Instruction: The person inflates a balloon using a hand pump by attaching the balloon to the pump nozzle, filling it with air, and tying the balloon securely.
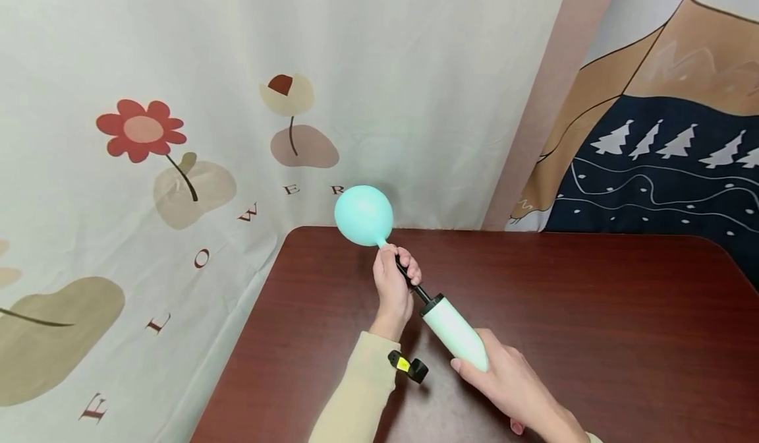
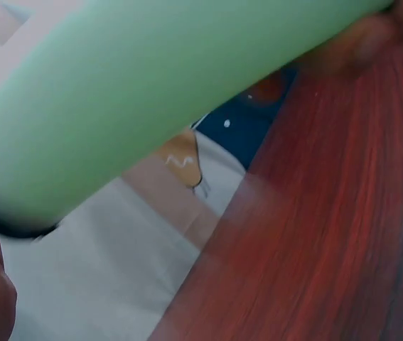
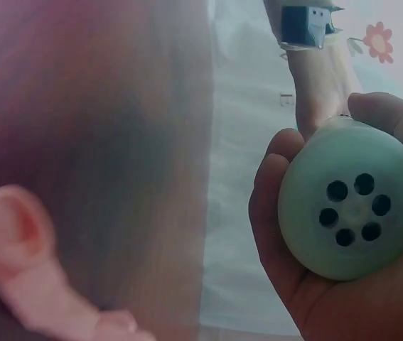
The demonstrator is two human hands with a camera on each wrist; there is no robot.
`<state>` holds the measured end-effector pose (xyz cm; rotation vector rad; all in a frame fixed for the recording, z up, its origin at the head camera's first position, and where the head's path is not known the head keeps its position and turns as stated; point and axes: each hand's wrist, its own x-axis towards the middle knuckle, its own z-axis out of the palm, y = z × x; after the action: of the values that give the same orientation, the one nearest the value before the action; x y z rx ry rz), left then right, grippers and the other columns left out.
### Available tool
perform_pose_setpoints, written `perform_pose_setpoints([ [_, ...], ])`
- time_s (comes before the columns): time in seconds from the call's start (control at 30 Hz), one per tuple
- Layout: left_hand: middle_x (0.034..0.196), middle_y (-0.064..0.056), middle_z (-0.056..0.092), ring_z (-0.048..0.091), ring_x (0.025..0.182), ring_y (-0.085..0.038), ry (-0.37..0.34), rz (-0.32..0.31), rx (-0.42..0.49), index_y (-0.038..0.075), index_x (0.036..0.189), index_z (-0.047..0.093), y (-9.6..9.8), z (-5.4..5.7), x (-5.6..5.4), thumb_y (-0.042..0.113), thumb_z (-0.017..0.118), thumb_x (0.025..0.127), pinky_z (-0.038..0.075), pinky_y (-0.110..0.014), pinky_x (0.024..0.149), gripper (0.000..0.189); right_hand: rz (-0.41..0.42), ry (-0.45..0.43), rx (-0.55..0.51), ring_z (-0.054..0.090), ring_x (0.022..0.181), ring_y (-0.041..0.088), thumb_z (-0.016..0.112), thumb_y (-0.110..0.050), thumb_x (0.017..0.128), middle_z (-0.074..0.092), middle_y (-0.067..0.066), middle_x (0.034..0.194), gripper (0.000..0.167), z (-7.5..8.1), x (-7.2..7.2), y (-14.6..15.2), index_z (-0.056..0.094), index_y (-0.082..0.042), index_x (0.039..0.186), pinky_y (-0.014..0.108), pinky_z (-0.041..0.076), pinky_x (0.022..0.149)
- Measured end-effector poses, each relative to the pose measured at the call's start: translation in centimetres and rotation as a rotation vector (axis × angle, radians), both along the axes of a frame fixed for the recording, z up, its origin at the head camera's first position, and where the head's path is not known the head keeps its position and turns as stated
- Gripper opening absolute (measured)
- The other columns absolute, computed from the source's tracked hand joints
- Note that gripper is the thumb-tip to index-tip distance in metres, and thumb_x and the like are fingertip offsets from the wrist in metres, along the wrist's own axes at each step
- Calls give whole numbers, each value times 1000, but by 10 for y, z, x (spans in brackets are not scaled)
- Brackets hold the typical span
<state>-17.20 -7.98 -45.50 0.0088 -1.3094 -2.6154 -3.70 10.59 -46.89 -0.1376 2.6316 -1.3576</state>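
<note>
A partly inflated light blue balloon [image 1: 364, 215] sits on the end of a hand pump with a mint green barrel [image 1: 455, 333]. My left hand [image 1: 393, 283] grips the black nozzle end, its thumb and fingers up at the balloon's neck [image 1: 382, 242]. The pump slants down from there toward my right hand [image 1: 511, 376], which wraps round the barrel's lower end. A length of black shaft [image 1: 422, 294] shows between the left hand and the barrel. In the right wrist view, the barrel's rounded base [image 3: 352, 206] shows several dark holes, with fingers curled about it.
Below the hands lies a dark red wooden table [image 1: 593, 311]. A pink item [image 3: 16, 234] with a ring-like end appears blurred in the right wrist view. Printed curtains [image 1: 415, 100] hang behind and left of the table. A black wrist camera [image 1: 417, 369] sticks out from the left sleeve.
</note>
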Motion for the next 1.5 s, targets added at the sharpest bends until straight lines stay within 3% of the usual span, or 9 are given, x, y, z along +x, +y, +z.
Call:
perform_pose_setpoints([
  [0.1,68,3,43,41,48,-6,-5,28,14,11,84,43,-7,1,-5,13,33,109,35,-16,43,27,11,-50,12,55,54,10,79,-50,88,64,1,96,56,-3,8,8,59,-20,131,32,49,41],
  [0.27,69,3,44,41,48,-6,2,52,14,12,85,42,-19,3,-13,14,30,111,35,-17,43,29,34,12,134,54,79,9,81,-49,86,62,-6,101,56,-12,21,24,62,-18,129,31,47,70],
  [0.5,68,4,43,41,47,-5,19,95,25,13,85,42,-25,3,-17,13,33,110,35,-16,43,27,72,40,117,53,74,3,81,-46,87,60,-7,96,56,-23,31,38,60,-15,128,27,45,66],
  [0.7,67,3,44,41,46,-5,1,46,13,12,84,43,-10,-4,-5,14,32,111,35,-16,42,29,69,59,146,52,75,6,79,-50,89,59,-7,92,55,-25,22,28,60,-14,127,28,44,65],
  [0.87,67,4,44,42,47,-4,24,1,9,12,85,45,10,-5,4,18,34,112,35,-16,43,30,51,-33,20,52,43,10,75,-51,92,59,3,89,60,-14,10,17,55,-12,132,31,47,39],
  [0.93,68,4,44,42,48,-4,27,-19,-5,12,86,44,17,-5,9,22,33,113,36,-16,43,31,45,-15,-1,53,41,11,75,-51,93,60,4,88,60,-10,4,12,54,-11,132,32,47,37],
  [1.1,70,4,45,44,50,-5,38,-38,-51,14,88,44,27,-7,17,31,34,115,39,-16,45,34,14,174,94,55,68,5,79,-45,90,61,-7,83,51,-5,-9,4,60,-13,124,28,48,62],
  [1.43,66,4,44,43,47,-5,48,-24,-29,13,84,44,13,1,6,18,33,111,37,-17,42,30,-9,143,40,59,77,5,77,-50,91,66,-7,95,51,-3,-4,1,61,-20,129,27,50,65],
  [1.5,67,3,45,43,47,-5,42,-9,-8,12,84,44,8,3,2,16,33,110,38,-17,42,29,-2,83,12,60,63,6,76,-51,91,66,-3,97,53,-2,-1,3,59,-21,132,29,53,55],
])
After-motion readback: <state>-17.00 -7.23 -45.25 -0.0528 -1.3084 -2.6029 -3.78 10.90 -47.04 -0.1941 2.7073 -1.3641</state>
